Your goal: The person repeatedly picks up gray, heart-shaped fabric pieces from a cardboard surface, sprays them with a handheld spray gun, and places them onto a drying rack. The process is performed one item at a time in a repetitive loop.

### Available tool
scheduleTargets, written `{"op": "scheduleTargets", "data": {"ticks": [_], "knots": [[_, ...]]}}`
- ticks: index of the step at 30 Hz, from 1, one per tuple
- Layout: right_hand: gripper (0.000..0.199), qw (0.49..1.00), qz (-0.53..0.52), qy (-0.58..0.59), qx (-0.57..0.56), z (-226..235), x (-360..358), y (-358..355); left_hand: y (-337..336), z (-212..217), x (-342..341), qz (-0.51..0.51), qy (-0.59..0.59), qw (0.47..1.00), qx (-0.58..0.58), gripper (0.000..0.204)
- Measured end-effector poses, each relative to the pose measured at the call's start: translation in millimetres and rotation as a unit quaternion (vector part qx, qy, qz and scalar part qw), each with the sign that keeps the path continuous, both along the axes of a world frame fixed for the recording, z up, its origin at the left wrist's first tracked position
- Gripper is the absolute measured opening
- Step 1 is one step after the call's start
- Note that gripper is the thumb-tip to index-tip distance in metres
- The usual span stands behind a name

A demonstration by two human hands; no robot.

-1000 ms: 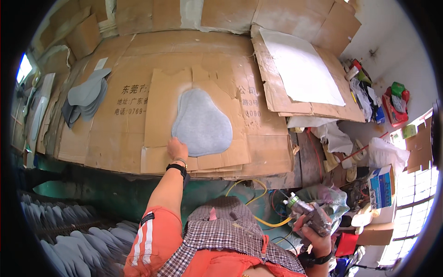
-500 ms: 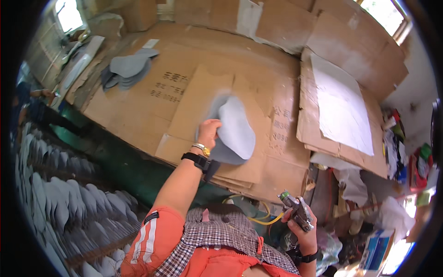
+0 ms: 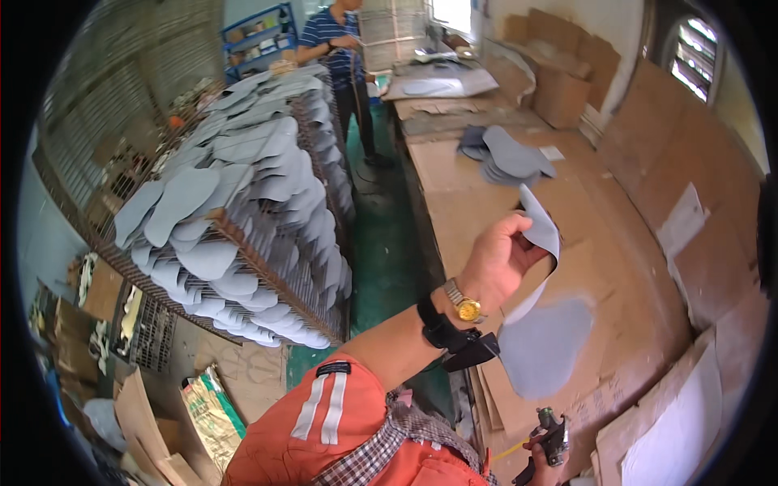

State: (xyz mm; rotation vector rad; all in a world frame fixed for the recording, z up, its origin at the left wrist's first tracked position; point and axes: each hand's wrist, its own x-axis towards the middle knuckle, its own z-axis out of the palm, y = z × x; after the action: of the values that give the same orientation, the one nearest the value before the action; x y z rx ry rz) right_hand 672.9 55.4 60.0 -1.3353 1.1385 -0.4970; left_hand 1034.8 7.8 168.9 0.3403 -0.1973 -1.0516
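My left hand [image 3: 493, 263] is raised above the cardboard-covered table [image 3: 624, 243] and pinches a thin grey foot-shaped sheet [image 3: 540, 232] by its upper edge, so the sheet hangs curled below my fingers. A watch and a black strap sit on that wrist. Under the sheet, the cardboard shows a grey patch [image 3: 545, 347] of the same shape. My right hand [image 3: 541, 471] is low at the bottom edge, mostly cut off, and grips a small spray gun [image 3: 553, 433] with a yellow hose.
A wire rack [image 3: 243, 202] loaded with several grey sheets stands to the left across a green aisle [image 3: 387, 243]. Another pile of grey sheets [image 3: 506, 154] lies farther along the table. A person in a striped shirt [image 3: 332, 32] stands at the far end. Cardboard lines the right wall.
My left hand has lifted the grey sheet off the cardboard, leaving the grey patch bare. The view has swung left toward the rack. My right hand still holds the spray gun.
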Motion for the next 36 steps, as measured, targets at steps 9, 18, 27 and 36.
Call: {"op": "scheduleTargets", "data": {"ticks": [9, 18, 27, 36], "knots": [[0.050, 0.989, 0.126, -0.067, -0.025, 30.4, 105.6, -22.4, 77.7, 85.0, 166.2, 0.267, -0.052, 0.955, -0.116, 0.010], [0.024, 0.988, 0.145, 0.005, -0.049, 21.5, 175.5, -29.4, 202.0, 201.0, 385.1, 0.586, -0.130, 0.792, -0.110, 0.015], [0.026, 0.982, 0.188, 0.010, -0.033, 26.5, 213.4, -20.0, 231.2, 38.1, 408.5, 0.694, 0.074, 0.715, 0.046, 0.037], [0.028, 0.986, 0.094, -0.108, -0.091, 30.8, 183.1, 5.9, 152.9, -11.0, 322.6, 0.589, 0.007, 0.806, 0.052, 0.035]]}}
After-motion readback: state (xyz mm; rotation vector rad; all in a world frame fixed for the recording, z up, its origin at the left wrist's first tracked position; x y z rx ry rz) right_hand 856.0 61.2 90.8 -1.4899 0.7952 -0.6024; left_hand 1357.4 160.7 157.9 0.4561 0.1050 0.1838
